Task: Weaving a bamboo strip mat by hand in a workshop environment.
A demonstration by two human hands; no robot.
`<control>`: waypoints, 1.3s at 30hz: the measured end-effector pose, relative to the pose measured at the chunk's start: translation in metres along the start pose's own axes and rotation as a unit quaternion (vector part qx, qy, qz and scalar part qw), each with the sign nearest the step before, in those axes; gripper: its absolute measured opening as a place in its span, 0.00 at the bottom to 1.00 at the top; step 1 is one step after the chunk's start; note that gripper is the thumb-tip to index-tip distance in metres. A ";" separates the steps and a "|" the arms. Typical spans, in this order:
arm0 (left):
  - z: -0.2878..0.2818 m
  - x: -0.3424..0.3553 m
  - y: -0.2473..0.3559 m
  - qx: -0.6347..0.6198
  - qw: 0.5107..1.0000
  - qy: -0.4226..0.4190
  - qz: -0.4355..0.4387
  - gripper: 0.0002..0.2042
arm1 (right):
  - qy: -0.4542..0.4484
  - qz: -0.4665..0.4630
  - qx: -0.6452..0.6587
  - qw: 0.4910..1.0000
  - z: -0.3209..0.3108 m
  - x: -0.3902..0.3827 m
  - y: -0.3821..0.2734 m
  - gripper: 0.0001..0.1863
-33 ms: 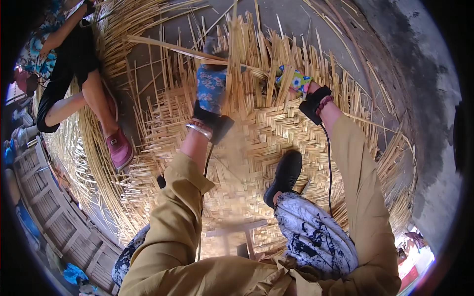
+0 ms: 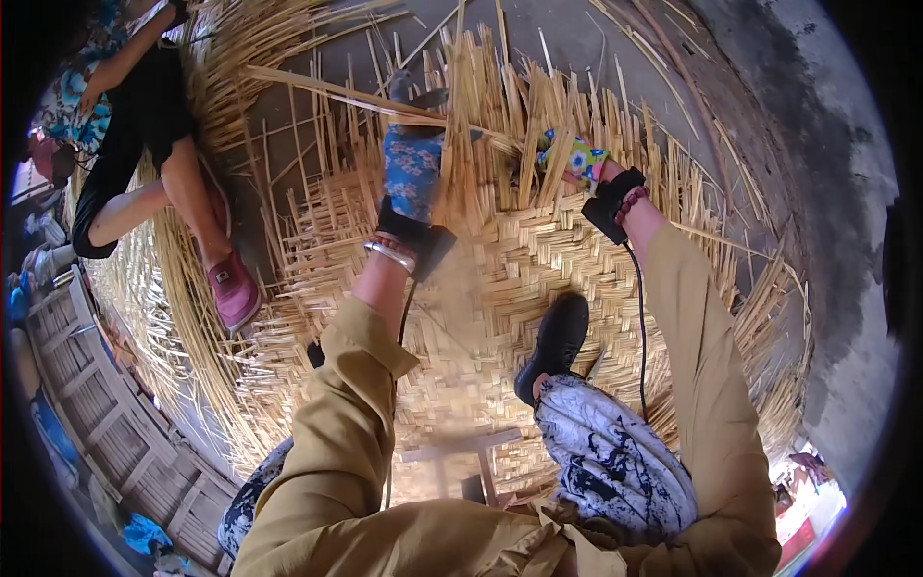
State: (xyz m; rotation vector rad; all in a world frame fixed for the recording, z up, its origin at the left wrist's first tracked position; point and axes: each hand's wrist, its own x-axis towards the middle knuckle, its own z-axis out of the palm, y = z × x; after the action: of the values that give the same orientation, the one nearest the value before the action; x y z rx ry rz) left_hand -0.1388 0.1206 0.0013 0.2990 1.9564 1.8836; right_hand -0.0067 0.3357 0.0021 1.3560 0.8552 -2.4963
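My left hand [image 2: 411, 106], in a grey glove with a blue floral cuff, rests at the far edge of a herringbone-woven mat [image 2: 538, 250]. Its grey fingers spread apart among the upright strip ends. A long flat straw-coloured strip [image 2: 322, 88] crosses over this hand, slanting down toward the right. My right hand [image 2: 569, 162], with a green floral cuff, is in among loose upright strips [image 2: 548, 120] near that strip's right end. Those strips hide its fingers, so its grip does not show. Both wrists wear black bands with cables, and beads.
At the left another person's legs and red shoe [image 2: 234, 288] are beside the mat. Loose strips [image 2: 231, 58] lie in heaps at the far left. My black shoe [image 2: 558, 337] is on the mat. A slatted frame [image 2: 106, 385] stands left; a grey wall [image 2: 817, 144] rises right.
The grey fingers of my left hand have shifted slightly and spread a little more at the crossing strip. My right hand stays in place.
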 end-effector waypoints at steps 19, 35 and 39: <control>-0.037 -0.019 0.010 -0.250 0.954 0.107 -0.130 0.16 | -0.014 -0.126 -0.515 0.848 -0.023 0.000 -0.001 0.15; -0.032 -0.034 0.009 0.108 0.973 0.179 0.102 0.10 | 0.059 -0.119 -0.766 0.629 -0.033 0.037 0.016 0.10; -0.020 -0.009 0.049 0.166 0.966 0.118 0.160 0.15 | 0.093 -0.150 -0.826 0.536 -0.035 0.051 0.024 0.09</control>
State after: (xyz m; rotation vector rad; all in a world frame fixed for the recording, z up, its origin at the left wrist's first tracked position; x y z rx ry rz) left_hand -0.1454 0.1021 0.0509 0.5377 2.5204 1.8406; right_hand -0.0009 0.3414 -0.0642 0.5578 2.4852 -0.4920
